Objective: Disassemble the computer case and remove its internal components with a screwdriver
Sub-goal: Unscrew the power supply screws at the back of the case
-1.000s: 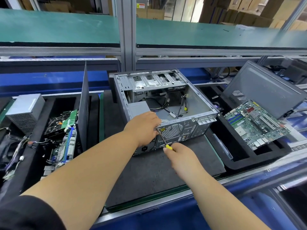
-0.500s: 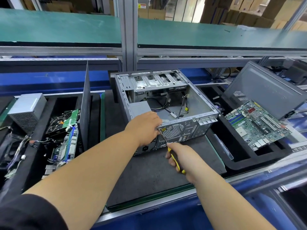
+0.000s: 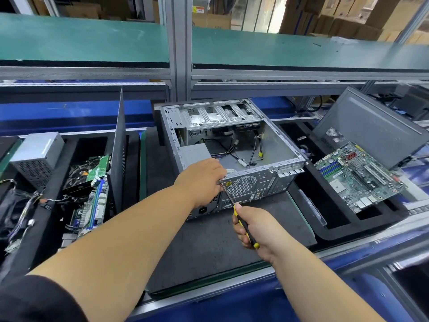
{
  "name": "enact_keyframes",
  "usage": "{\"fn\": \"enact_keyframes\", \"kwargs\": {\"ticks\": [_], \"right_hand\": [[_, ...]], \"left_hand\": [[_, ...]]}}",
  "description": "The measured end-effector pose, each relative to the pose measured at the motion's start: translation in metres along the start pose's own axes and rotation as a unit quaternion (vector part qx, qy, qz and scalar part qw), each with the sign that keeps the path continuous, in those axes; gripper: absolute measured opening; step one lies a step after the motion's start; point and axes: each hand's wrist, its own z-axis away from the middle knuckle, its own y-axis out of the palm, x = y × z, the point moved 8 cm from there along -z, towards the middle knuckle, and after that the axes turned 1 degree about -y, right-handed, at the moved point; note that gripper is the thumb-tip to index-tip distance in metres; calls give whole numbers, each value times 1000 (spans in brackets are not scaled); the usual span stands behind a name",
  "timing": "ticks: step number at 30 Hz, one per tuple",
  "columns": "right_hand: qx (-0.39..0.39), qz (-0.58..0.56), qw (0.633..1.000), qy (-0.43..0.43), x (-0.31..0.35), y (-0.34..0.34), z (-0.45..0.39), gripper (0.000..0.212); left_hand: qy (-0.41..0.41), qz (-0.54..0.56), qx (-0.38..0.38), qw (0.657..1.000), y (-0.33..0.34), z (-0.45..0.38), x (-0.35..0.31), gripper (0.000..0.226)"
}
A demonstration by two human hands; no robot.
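The open computer case (image 3: 234, 154) lies on its side on the dark mat (image 3: 209, 247). The left hand (image 3: 204, 180) clamps over its rear edge, probably to steady it, while the right hand (image 3: 253, 228) grips the screwdriver (image 3: 241, 217), its tip set at a rear-panel screw.

Over the last second the right hand (image 3: 254, 231) has drawn back toward the person, away from the computer case (image 3: 234, 159). A second ago it was close up against the case's rear panel, with only a yellow stub of the screwdriver (image 3: 241, 217) showing; now the whole metal shaft and the yellow-and-black handle are in view, the tip at the panel's upper left corner beside the left hand (image 3: 202, 180).
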Motion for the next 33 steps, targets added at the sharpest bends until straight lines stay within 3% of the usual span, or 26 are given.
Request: {"fn": "enact_keyframes", "kwargs": {"ticks": [6, 11, 16, 18, 20, 21, 23, 25, 26, 29, 33], "right_hand": [[-86, 236, 960, -127, 18, -9, -1, 35], [-158, 451, 860, -178, 33, -6, 11, 34], [-230, 561, 773, -188, 40, 1, 16, 27], [-240, 575, 758, -194, 40, 3, 16, 26], [-229, 564, 769, -194, 38, 2, 13, 23], [-213, 540, 792, -190, 37, 0, 11, 24], [-156, 444, 866, -166, 34, -4, 5, 31], [-98, 262, 954, -105, 25, -7, 0, 33], [-72, 166, 981, -67, 19, -6, 0, 34], [-13, 11, 1000, -4, 8, 0, 1, 41], [23, -53, 998, 0, 6, 0, -1, 42]], "left_hand": [[-4, 8, 15, 1000, 3, 0, 3, 19], [-7, 13, 21, 1000, 3, -1, 3, 22], [-10, 7, 27, 1000, 1, 0, 2, 21], [-9, 5, 28, 1000, 0, 0, 2, 21], [-6, 3, 30, 1000, -1, 1, 1, 21], [-5, 2, 30, 1000, -1, 1, 1, 21], [-7, -6, 34, 999, 1, 2, 0, 23], [-14, -5, 48, 999, 3, 3, 1, 35], [-19, 17, 49, 998, 2, 6, 1, 44], [-57, 195, -32, 979, -19, 16, 4, 62], [-121, 307, -191, 925, -45, 43, 3, 40]]}}
